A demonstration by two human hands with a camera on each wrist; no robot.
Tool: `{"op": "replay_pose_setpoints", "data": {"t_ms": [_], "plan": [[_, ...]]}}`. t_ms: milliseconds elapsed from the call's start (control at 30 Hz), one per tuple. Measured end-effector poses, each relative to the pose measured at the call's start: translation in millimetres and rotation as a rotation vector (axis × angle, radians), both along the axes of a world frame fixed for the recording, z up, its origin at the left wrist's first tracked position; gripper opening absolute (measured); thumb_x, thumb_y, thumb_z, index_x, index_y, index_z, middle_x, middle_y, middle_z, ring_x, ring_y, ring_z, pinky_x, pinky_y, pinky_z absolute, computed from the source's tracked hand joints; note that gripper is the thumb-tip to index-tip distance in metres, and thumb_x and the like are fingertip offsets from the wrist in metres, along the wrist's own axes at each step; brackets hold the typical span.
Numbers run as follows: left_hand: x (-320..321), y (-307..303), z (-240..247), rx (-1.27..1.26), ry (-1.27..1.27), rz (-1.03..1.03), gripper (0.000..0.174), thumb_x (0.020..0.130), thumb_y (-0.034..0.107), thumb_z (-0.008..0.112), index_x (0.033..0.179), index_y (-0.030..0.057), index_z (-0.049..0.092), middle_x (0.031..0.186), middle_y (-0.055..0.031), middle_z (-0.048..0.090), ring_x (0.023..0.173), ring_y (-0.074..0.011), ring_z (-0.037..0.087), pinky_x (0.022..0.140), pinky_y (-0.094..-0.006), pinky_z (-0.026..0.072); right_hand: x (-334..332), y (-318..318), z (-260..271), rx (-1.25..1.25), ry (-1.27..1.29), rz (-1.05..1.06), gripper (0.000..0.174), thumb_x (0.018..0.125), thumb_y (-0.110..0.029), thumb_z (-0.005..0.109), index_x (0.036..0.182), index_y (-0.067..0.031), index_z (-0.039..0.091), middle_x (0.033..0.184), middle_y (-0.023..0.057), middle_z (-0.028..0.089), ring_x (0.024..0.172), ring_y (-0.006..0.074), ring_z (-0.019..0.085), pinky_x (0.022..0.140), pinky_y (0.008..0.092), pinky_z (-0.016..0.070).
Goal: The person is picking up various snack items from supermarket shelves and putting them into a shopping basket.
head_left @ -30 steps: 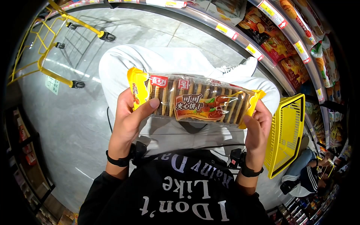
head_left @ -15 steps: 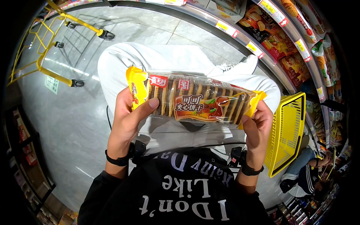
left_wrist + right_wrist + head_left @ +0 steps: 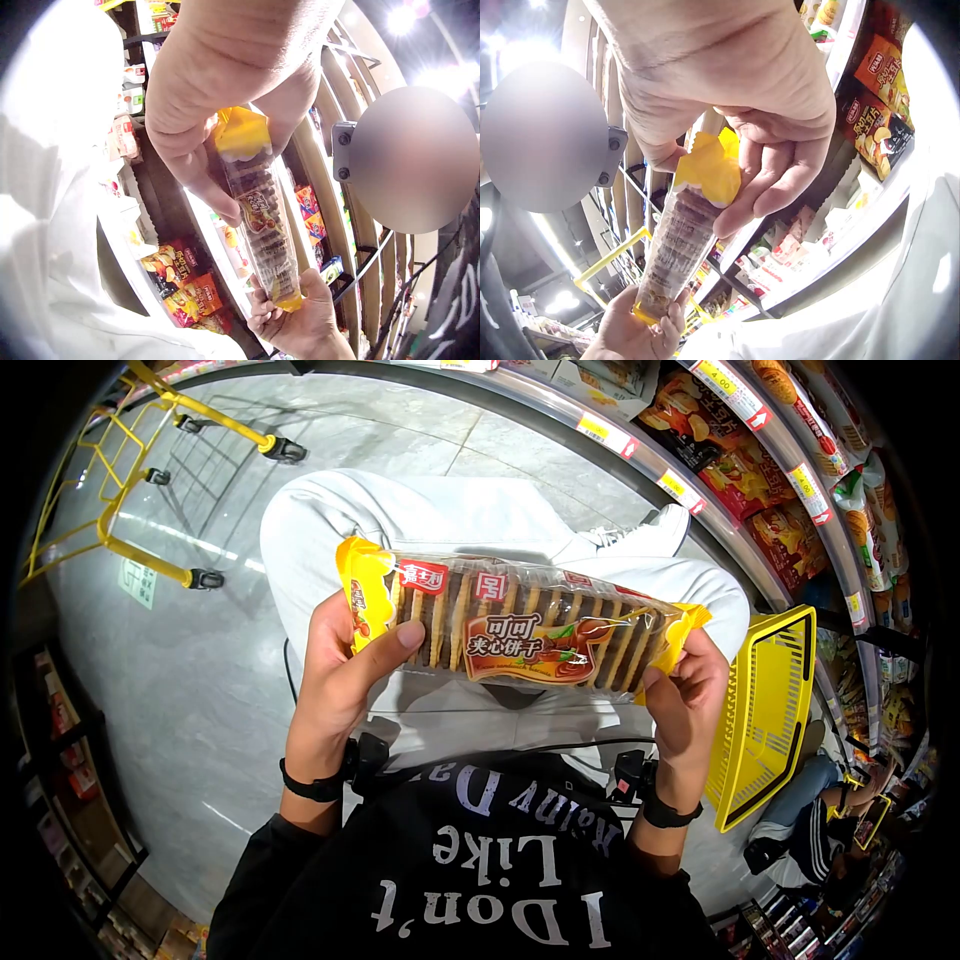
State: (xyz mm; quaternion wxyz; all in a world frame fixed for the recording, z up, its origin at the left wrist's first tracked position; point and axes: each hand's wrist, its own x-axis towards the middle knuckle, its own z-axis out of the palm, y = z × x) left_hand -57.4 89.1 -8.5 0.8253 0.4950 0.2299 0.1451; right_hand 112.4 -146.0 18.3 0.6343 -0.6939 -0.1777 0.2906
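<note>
A long clear pack of chocolate sandwich biscuits (image 3: 530, 625) with yellow crimped ends is held level above the lap in the head view. My left hand (image 3: 345, 670) grips its left end, thumb lying across the front and fingers behind. At the other end, my right hand (image 3: 690, 695) pinches the yellow wrapper between thumb and fingers. The left wrist view shows the biscuit pack (image 3: 262, 214) stretching from the left hand (image 3: 225, 97) down to the right hand (image 3: 300, 322). From the right wrist, the yellow end sits between thumb and fingers of the right hand (image 3: 735, 112).
A yellow shopping basket (image 3: 765, 720) stands on the floor at right. Curved shelves (image 3: 720, 510) of packaged snacks run along the top and right. A yellow wheeled cart (image 3: 110, 520) is at upper left. Another person (image 3: 815, 835) is low at the right.
Both hands keep their hold on the biscuit pack, which has shifted very slightly to the left since a second ago. The person at the lower right has moved a little.
</note>
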Motion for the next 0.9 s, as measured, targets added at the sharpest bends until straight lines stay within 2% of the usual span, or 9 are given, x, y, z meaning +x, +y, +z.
{"op": "replay_pose_setpoints", "data": {"t_ms": [667,900], "plan": [[-0.4,-1.0,1.7,-0.010,0.024,0.003,0.039,0.089,0.009,0.068,0.123,-0.0069,0.058,0.114,-0.0111,0.069,0.102,-0.0139,0.064,0.092,-0.0272,0.0479,-1.7,1.6,-0.6,-0.008,-0.017,0.014,0.039,0.080,0.008,0.056,0.119,0.0053,0.059,0.102,0.0088,0.072,0.093,0.0112,0.067,0.085,0.0228,0.0477],[1.8,2.8,-8.0,-0.051,0.024,0.017,0.040,0.090,0.010,0.067,0.125,-0.0062,0.057,0.116,-0.0103,0.068,0.103,-0.0138,0.064,0.091,-0.0278,0.0488,-1.3,4.9,-0.1,0.085,0.079,0.004,0.038,0.083,0.005,0.059,0.121,0.0060,0.057,0.104,0.0091,0.071,0.092,0.0101,0.065,0.082,0.0220,0.0465]]}}
